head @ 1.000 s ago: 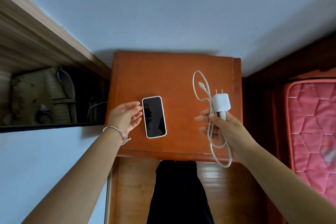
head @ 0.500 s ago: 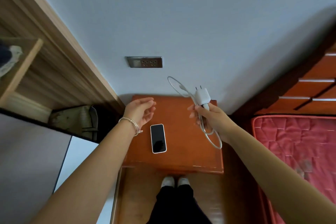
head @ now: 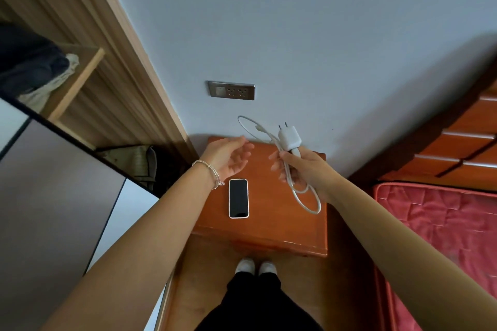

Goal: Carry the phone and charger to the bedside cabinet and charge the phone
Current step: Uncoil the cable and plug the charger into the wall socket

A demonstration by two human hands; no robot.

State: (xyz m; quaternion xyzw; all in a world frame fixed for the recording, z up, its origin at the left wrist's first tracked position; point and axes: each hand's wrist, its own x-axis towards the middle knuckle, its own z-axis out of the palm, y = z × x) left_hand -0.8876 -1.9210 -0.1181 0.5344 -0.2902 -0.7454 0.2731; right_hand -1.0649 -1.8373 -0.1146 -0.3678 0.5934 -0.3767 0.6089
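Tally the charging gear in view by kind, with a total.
Phone: 1
Charger plug: 1
Charging cable: 1
Wall socket panel: 1
Total: 4

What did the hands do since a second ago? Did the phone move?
The left hand left its spot beside the phone and rose, open and empty, toward the right hand. The right hand lifted the charger up toward the wall socket, prongs pointing up, cable dangling. Nothing was grabbed or dropped. The phone stayed flat on the bedside cabinet, screen dark, charger not yet plugged in.
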